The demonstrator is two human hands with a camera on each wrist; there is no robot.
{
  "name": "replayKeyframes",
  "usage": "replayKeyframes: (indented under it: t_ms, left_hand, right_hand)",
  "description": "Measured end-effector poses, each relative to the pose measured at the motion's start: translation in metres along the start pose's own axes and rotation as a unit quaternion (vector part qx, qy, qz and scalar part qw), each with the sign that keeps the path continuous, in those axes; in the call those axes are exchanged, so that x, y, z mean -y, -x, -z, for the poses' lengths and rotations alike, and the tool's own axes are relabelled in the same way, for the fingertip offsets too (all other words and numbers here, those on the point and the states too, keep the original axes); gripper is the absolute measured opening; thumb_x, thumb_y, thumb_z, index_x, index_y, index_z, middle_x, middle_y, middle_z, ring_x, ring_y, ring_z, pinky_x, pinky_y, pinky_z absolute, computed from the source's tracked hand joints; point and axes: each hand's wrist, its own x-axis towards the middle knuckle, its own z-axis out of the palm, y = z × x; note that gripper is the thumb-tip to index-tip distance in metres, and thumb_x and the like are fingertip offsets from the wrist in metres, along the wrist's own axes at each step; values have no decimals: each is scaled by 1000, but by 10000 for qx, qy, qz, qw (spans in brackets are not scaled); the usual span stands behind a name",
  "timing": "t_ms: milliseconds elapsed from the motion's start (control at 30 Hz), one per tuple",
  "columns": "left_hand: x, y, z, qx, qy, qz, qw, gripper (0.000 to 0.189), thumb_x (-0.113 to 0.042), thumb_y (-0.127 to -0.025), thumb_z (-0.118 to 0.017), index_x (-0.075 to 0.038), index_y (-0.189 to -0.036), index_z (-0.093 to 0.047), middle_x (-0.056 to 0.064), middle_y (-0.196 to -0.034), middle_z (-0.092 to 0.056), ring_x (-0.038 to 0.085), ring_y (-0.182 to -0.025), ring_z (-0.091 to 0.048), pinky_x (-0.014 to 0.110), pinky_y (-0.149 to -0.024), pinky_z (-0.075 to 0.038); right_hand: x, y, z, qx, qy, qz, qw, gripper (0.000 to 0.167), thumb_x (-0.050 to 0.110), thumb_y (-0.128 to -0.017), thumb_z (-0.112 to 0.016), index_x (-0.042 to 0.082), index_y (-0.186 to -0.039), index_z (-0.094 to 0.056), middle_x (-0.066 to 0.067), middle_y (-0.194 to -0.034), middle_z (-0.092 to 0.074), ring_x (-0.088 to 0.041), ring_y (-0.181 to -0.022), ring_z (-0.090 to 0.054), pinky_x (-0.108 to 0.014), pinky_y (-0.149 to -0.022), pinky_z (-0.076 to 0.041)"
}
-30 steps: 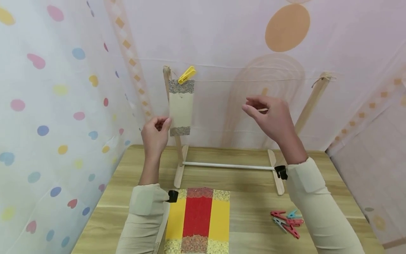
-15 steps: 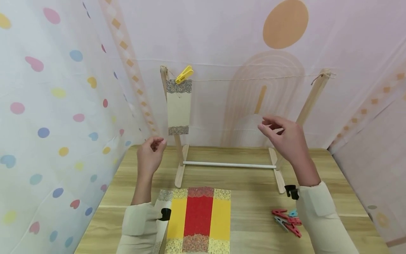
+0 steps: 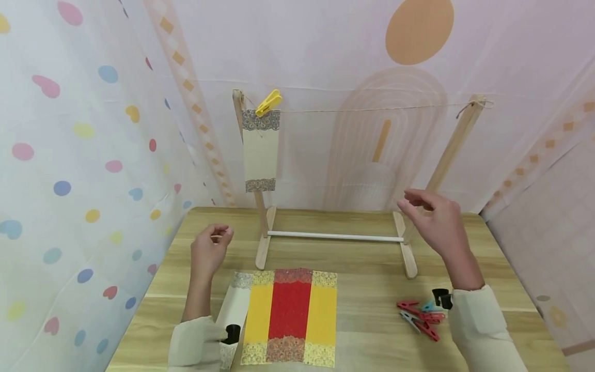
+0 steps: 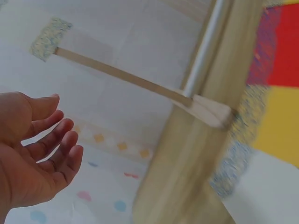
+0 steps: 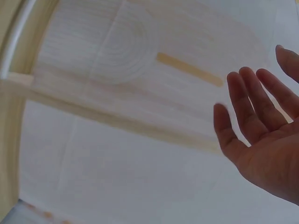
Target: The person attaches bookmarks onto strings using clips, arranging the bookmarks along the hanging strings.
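Note:
A cream paper strip (image 3: 261, 155) with patterned ends hangs at the left of the string (image 3: 344, 110), held by a yellow clothespin (image 3: 268, 103). My left hand (image 3: 208, 251) is in the air left of the stand's left foot, holding nothing; the left wrist view shows its fingers loosely bent. My right hand (image 3: 437, 219), likewise holding nothing, is raised in front of the right post. On the table lie red (image 3: 289, 310) and yellow (image 3: 322, 312) strips with patterned ends, and a white strip (image 3: 234, 305) partly covered by my left sleeve.
The wooden stand has a right post (image 3: 454, 144), a left foot (image 3: 263, 251), a right foot (image 3: 409, 261) and a white crossbar (image 3: 334, 236). Several clothespins (image 3: 423, 316), red, blue and grey, lie in a heap at the right of the table (image 3: 367, 330).
My left hand has left the hanging strip's edge and moved down and left. The right hand has moved down and right. The strip stays clipped to the string.

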Motion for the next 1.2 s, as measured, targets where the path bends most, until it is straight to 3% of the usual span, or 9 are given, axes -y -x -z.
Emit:
replayKeyframes:
  t_ms: [67, 200, 433, 600, 767, 900, 1033, 1200]
  left_hand:
    - [8, 4, -1, 143, -197, -19, 9997, 30, -17, -101, -64, 5, -121, -65, 22, -111, -68, 38, -100, -67, 42, -79, -55]
    - [25, 13, -4, 457, -777, -125, 9959, 38, -18, -101, -64, 8, -129, -59, 28, -121, -65, 46, -107, -64, 56, -86, -53]
    - [47, 27, -10, 1056, -1884, -192, 9762, 56, -19, -99, -67, 11, -142, -47, 35, -140, -50, 56, -125, -49, 65, -96, -45]
    - [56, 36, -17, 1674, -2383, 158, 9565, 72, -26, -99, -66, 1, -156, -31, 37, -150, -35, 63, -129, -38, 70, -88, -46]
    - [66, 42, -26, 1898, -2611, 440, 9454, 82, -31, -97, -69, -10, -161, -22, 39, -144, -32, 63, -121, -41, 67, -74, -49]
    - [71, 47, -30, 1900, -2677, 449, 9435, 80, -27, -97, -70, -8, -160, -25, 39, -129, -40, 57, -110, -48, 59, -66, -50]
    - [74, 49, -34, 1912, -2520, 595, 9468, 72, -22, -98, -68, -2, -156, -31, 43, -126, -42, 60, -110, -48, 63, -72, -50]
    - [81, 50, -38, 1825, -2461, 715, 9492, 50, -18, -99, -66, 9, -135, -47, 42, -119, -47, 60, -107, -51, 64, -74, -50]
  right_hand:
    - [-6, 7, 1, 65, 37, -116, 9999, 35, 22, -98, -69, -4, -121, -70, -22, -111, -71, -36, -100, -67, -55, -93, -50]
    - [-20, 22, 2, 184, 245, -213, 9993, 37, 22, -98, -70, -5, -123, -68, -26, -115, -69, -43, -105, -65, -61, -93, -47]
    - [-46, 52, -5, 630, 770, -413, 9942, 45, 23, -97, -70, -9, -128, -63, -34, -132, -57, -54, -124, -50, -68, -98, -39]
    - [-64, 70, -9, 1449, 1018, -820, 9808, 67, 34, -96, -70, -10, -143, -48, -39, -150, -33, -61, -133, -33, -76, -100, -30]
    - [-83, 88, -17, 2038, 1166, -1008, 9668, 82, 36, -93, -73, -10, -149, -36, -45, -151, -22, -66, -135, -22, -80, -100, -23]
    - [-98, 102, -25, 2335, 1084, -1298, 9575, 75, 29, -95, -71, -11, -149, -36, -46, -151, -20, -67, -134, -22, -79, -99, -26]
    - [-110, 113, -29, 2295, 1308, -1426, 9539, 60, 14, -95, -69, -13, -142, -44, -46, -143, -33, -65, -127, -35, -74, -95, -37]
    - [-118, 123, -29, 2148, 1610, -1832, 9457, 48, 9, -93, -67, -13, -134, -54, -44, -128, -47, -62, -114, -47, -68, -88, -45]
